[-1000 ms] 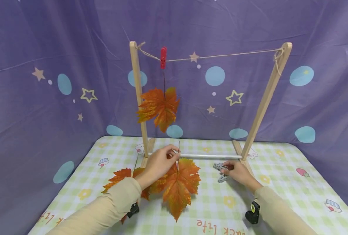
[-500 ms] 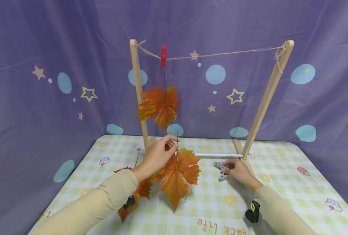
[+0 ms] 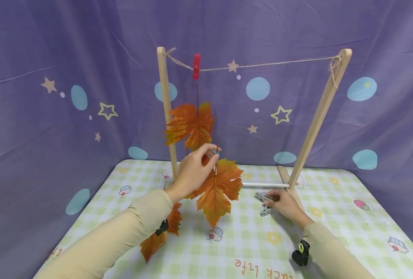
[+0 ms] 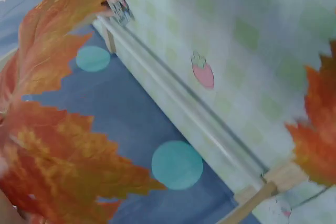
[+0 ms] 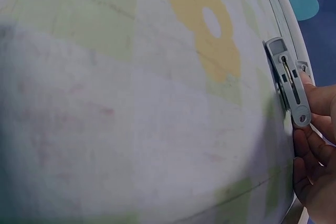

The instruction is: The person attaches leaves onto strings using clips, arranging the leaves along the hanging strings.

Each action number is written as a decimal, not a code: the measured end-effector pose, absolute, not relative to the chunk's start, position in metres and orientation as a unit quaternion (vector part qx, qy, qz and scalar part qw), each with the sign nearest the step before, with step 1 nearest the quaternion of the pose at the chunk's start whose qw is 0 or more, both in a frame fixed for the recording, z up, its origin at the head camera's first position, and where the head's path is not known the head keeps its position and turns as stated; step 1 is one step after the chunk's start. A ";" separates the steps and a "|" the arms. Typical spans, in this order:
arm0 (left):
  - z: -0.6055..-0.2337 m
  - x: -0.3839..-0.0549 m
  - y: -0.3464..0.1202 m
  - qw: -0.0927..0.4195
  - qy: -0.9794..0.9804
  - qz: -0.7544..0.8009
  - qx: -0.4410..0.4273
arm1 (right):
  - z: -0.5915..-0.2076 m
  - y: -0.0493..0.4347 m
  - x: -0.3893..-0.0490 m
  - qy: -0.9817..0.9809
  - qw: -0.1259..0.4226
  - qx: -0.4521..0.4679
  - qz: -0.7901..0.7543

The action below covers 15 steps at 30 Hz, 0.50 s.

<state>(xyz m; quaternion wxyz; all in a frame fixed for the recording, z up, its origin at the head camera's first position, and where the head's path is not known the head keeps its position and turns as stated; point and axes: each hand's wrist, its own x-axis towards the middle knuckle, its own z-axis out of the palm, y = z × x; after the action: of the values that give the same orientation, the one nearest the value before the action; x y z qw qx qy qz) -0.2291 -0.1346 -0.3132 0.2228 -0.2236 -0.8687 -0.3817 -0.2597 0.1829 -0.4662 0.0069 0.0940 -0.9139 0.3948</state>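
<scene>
My left hand (image 3: 194,168) pinches the thin stem of an orange maple leaf (image 3: 215,192), which hangs down over the table. The leaf also fills the left side of the left wrist view. To the right, my right hand (image 3: 284,204) pinches a grey clothespin (image 3: 262,196) low over the table, beside the rack's right foot. Just below it is a second grey clothespin (image 3: 266,211). Another maple leaf (image 3: 191,124) hangs from the string (image 3: 258,65), clipped by a red clothespin (image 3: 196,66). Part of one more maple leaf (image 3: 152,246) shows behind my left forearm.
Two wooden posts (image 3: 319,116) hold the string between them. A white rod (image 3: 267,185) joins them near the bottom. A checked cloth covers the table (image 3: 325,248), and a purple curtain (image 3: 394,128) stands behind and at the sides.
My left hand has risen with the maple leaf, lifting it off the tabletop area to below the hanging leaf. My right hand stays by the grey clothespins.
</scene>
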 end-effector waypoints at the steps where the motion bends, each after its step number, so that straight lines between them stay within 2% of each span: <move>1: -0.311 -0.231 -0.134 0.231 -0.865 -0.379 -0.232 | -0.467 0.183 -0.260 -0.914 0.008 0.093 0.394; 15: -0.287 -0.258 -0.124 0.319 -0.829 -0.371 -0.272 | -0.468 0.183 -0.259 -0.914 0.007 0.091 0.395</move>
<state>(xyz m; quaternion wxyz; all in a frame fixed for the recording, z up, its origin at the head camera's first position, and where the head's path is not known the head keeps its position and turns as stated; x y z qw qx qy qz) -0.2577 -0.1236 -0.2868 0.3187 -0.2721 -0.8287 -0.3711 -0.2589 0.1831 -0.4684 0.0070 0.0911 -0.9142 0.3947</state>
